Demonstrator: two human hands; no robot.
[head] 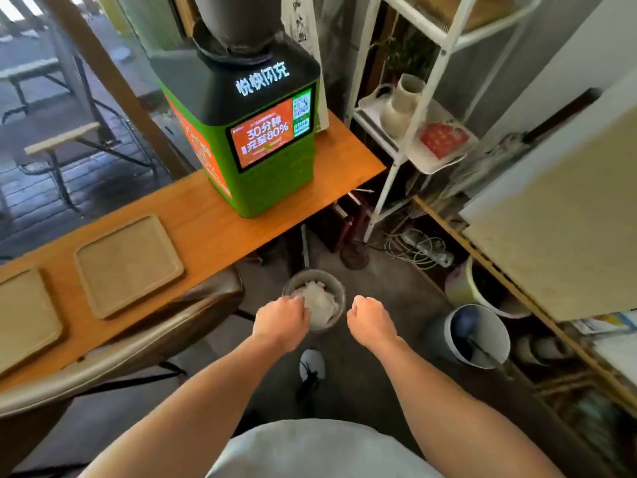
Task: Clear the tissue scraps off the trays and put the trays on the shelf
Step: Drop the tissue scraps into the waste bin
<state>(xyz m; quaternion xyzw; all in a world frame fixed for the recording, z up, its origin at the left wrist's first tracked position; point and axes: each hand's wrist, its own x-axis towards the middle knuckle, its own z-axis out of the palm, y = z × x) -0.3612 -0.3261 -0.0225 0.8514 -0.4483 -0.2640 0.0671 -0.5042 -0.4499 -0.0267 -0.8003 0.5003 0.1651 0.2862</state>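
Two beige trays lie bare on the wooden counter, one (128,265) near its middle and one (24,313) at the left edge of view. A small round bin (336,288) stands on the floor below the counter's end, with white tissue scraps (320,303) piled in it. My left hand (281,322) hovers over the bin's left rim, fingers curled down onto tissue. My right hand (370,317) is a closed fist just right of the bin, with nothing visible in it. The white metal shelf (444,46) stands at the back right.
A green charging kiosk (262,139) occupies the counter's right end. The shelf's lower level holds a white vase (401,105) and a red packet (444,138). A chair (144,339) sits under the counter; two buckets (479,336) and cables (417,250) lie at the right.
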